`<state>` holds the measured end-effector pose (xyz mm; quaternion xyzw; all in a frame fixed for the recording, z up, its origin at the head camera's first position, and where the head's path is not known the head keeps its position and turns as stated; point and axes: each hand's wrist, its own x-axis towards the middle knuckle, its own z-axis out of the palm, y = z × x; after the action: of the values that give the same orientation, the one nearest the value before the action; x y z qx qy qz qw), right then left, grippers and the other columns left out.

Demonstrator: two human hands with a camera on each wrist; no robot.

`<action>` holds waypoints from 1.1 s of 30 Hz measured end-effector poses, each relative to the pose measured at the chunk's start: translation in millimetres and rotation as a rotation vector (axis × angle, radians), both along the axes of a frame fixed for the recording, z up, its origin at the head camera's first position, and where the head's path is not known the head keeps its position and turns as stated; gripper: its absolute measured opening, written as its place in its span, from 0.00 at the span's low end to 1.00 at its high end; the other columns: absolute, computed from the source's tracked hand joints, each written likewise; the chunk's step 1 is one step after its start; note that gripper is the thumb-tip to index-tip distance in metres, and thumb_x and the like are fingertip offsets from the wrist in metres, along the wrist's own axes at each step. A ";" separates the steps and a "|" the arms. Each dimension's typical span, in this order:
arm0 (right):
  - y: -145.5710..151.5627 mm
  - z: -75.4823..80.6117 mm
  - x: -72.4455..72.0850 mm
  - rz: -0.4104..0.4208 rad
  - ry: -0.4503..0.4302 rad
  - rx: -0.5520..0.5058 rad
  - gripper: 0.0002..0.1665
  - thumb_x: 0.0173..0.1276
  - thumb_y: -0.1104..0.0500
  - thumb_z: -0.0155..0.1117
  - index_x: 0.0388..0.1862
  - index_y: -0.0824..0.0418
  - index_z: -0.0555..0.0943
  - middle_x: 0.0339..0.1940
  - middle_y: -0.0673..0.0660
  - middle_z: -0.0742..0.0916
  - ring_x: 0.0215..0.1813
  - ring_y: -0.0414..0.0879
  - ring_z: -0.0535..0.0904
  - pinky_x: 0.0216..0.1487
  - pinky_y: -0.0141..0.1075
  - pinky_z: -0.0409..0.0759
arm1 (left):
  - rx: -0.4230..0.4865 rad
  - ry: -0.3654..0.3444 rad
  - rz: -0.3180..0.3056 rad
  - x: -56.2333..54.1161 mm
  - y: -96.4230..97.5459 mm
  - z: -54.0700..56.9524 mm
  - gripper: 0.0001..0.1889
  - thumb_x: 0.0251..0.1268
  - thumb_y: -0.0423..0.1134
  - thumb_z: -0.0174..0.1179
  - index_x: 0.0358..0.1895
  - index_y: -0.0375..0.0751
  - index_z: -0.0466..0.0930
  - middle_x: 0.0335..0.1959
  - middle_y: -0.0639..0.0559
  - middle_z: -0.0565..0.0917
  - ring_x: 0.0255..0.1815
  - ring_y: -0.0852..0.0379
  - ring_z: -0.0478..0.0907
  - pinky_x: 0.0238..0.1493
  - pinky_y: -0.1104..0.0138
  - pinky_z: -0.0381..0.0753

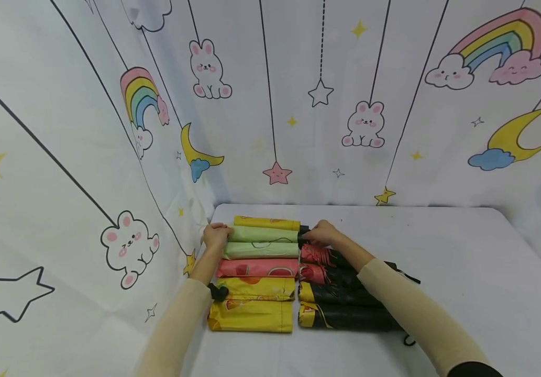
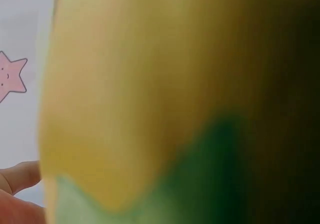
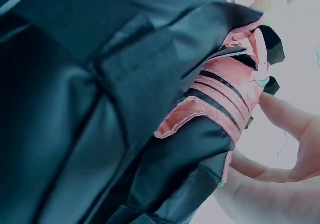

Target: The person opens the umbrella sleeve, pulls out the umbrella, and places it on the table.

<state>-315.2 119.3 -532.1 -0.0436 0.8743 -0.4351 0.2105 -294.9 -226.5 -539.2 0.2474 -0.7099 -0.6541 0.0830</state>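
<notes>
Rolled, folded umbrellas lie in two columns on the white table. My left hand (image 1: 217, 235) pinches the left end of a light green umbrella (image 1: 264, 234) near the back of the left column. At its dark right end, my right hand (image 1: 323, 234) grips with thumb and fingertips. Just behind it is a yellow umbrella (image 1: 266, 223); in front lies a second light green one (image 1: 260, 250). In the right wrist view, a pink-trimmed black umbrella (image 3: 210, 99) overlaps my right fingers. Blurred yellow and green fabric (image 2: 125, 84) hides most of my left hand in the left wrist view.
Nearer in the left column lie a watermelon-print umbrella (image 1: 257, 268) and yellow fruit-print ones (image 1: 251, 317). Red-and-black umbrellas (image 1: 315, 273) and yellow-and-black ones (image 1: 345, 317) fill the right column under my right forearm. A black loop (image 1: 409, 341) sticks out. Printed cloth walls (image 1: 232, 146) border the table (image 1: 463, 272).
</notes>
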 end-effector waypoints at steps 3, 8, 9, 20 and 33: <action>-3.0 -0.5 -0.7 0.003 -0.043 -0.018 0.19 0.71 0.50 0.71 0.35 0.66 0.84 0.40 0.61 0.87 0.30 0.45 0.79 0.31 0.36 0.78 | 0.005 -0.018 0.002 0.1 -0.8 1.6 0.24 0.65 0.26 0.67 0.64 0.26 0.74 0.59 0.35 0.81 0.60 0.41 0.77 0.64 0.54 0.79; -5.8 -2.0 -1.2 -0.029 -0.094 -0.083 0.18 0.70 0.51 0.72 0.30 0.59 0.76 0.34 0.55 0.80 0.33 0.45 0.80 0.34 0.37 0.80 | 0.050 -0.035 0.004 -1.6 -4.0 0.6 0.25 0.67 0.25 0.66 0.66 0.26 0.72 0.61 0.36 0.80 0.64 0.41 0.75 0.67 0.54 0.78; -6.0 -2.3 -1.3 -0.032 -0.099 -0.098 0.17 0.70 0.51 0.72 0.32 0.61 0.77 0.35 0.57 0.81 0.35 0.47 0.81 0.35 0.38 0.81 | 0.053 -0.033 0.008 -2.5 -4.8 -0.5 0.24 0.67 0.25 0.66 0.65 0.26 0.73 0.61 0.36 0.80 0.64 0.41 0.75 0.67 0.54 0.78; -8.6 -2.5 1.8 -0.175 -0.184 -0.230 0.48 0.69 0.54 0.73 0.76 0.79 0.61 0.68 0.75 0.76 0.64 0.64 0.80 0.63 0.51 0.82 | 0.056 -0.055 0.021 -5.5 -9.2 -9.4 0.21 0.68 0.27 0.66 0.62 0.29 0.74 0.63 0.35 0.81 0.66 0.41 0.75 0.68 0.55 0.77; -16.5 2.0 1.6 -0.290 -0.163 -0.325 0.53 0.67 0.50 0.77 0.76 0.79 0.61 0.60 0.73 0.82 0.55 0.57 0.86 0.55 0.44 0.86 | 0.082 -0.028 0.047 -4.8 -16.6 -11.6 0.19 0.66 0.28 0.69 0.57 0.27 0.77 0.55 0.36 0.82 0.45 0.51 0.84 0.52 0.63 0.82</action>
<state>-313.7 102.8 -530.1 0.0846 0.7699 -0.5981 0.2060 -299.7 -243.1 -550.8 0.2764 -0.6776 -0.6771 0.0783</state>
